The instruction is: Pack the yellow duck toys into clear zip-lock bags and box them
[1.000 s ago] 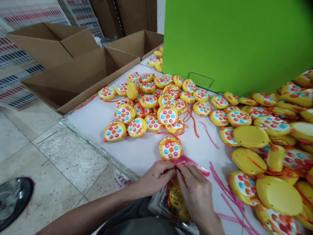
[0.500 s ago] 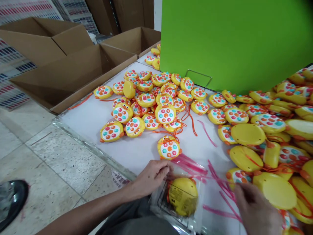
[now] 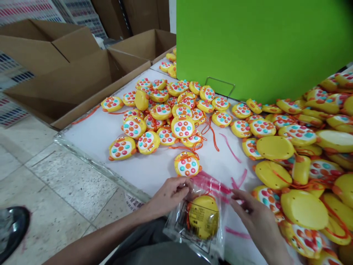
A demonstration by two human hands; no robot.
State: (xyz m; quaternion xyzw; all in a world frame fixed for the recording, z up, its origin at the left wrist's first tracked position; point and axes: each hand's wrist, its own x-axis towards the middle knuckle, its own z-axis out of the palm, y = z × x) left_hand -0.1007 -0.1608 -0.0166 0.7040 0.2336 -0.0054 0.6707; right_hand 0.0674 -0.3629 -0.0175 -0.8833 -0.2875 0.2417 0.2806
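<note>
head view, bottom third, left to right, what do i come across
Dark round-edged object at the left edge, left hand, bagged yellow toy, right hand, yellow toys at the right edge.

It is bright. The clear bag between the left hand and right hand shines. Past the left hand, crates look fuzzy and a box is shadowy inside. Far up past the right hand, the corner is black.

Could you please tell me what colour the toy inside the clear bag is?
The toy in the clear bag shows yellow, best seen in the head view.
</note>
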